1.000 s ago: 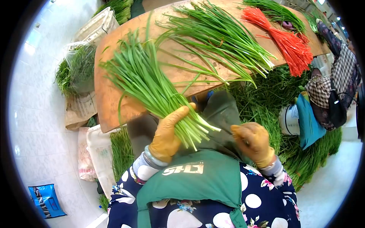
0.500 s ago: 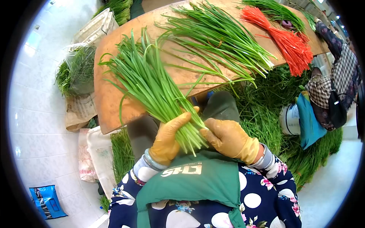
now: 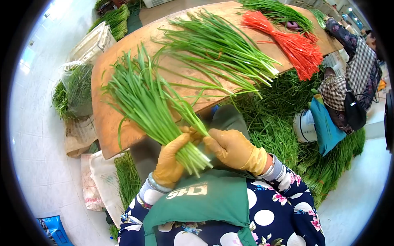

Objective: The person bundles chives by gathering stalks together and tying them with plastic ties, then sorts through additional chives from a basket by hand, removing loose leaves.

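Observation:
My left hand [image 3: 170,158], in a yellow rubber glove, is wrapped round a bunch of garlic chives [image 3: 139,100]. Their pale cut ends point toward my lap, and the green leaves spread over the table edge. My right hand [image 3: 236,151], gloved the same way, pinches a few chive stalks [image 3: 186,112] at the right side of the bunch. These stalks stand a little apart from the rest. Beyond them on the table lies another pile of chives [image 3: 221,49], its white ends toward the right.
The wooden table [image 3: 117,139] curves in front of me. On it lie red ties [image 3: 297,49] and more chives [image 3: 275,12]. Loose greens [image 3: 271,135] cover the floor at right, near a white bucket [image 3: 304,126] and another person's checked sleeve [image 3: 361,61]. A bagged bundle [image 3: 78,90] stands left.
My right hand has drawn a few stalks away from the bunch, leaving a gap between them. The left hand keeps its hold. The whole view has shifted slightly.

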The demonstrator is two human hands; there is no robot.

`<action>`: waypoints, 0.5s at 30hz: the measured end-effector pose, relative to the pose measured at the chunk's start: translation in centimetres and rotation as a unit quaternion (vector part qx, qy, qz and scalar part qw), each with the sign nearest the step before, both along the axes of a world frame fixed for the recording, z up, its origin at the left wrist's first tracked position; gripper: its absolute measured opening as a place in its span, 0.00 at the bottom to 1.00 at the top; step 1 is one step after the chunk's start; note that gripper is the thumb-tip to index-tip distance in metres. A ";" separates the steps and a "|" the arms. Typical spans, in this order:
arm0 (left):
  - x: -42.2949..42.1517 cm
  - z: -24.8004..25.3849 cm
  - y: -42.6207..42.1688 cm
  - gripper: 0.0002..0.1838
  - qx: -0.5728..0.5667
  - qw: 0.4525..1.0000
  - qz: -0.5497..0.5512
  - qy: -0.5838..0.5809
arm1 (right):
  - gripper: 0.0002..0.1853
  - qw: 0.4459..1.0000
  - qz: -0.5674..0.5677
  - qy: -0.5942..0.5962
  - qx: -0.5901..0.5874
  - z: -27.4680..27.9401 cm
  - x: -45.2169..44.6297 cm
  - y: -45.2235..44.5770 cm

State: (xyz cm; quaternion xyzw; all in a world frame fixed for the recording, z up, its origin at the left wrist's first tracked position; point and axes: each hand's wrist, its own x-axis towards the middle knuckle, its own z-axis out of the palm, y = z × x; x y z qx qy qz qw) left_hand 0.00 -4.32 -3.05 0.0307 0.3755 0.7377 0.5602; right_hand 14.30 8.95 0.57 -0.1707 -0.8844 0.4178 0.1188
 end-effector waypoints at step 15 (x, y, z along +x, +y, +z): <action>-2.4 0.5 0.4 0.29 0.186 0.955 -0.059 -0.221 | 0.14 0.936 -0.127 0.074 0.319 3.2 3.3 5.9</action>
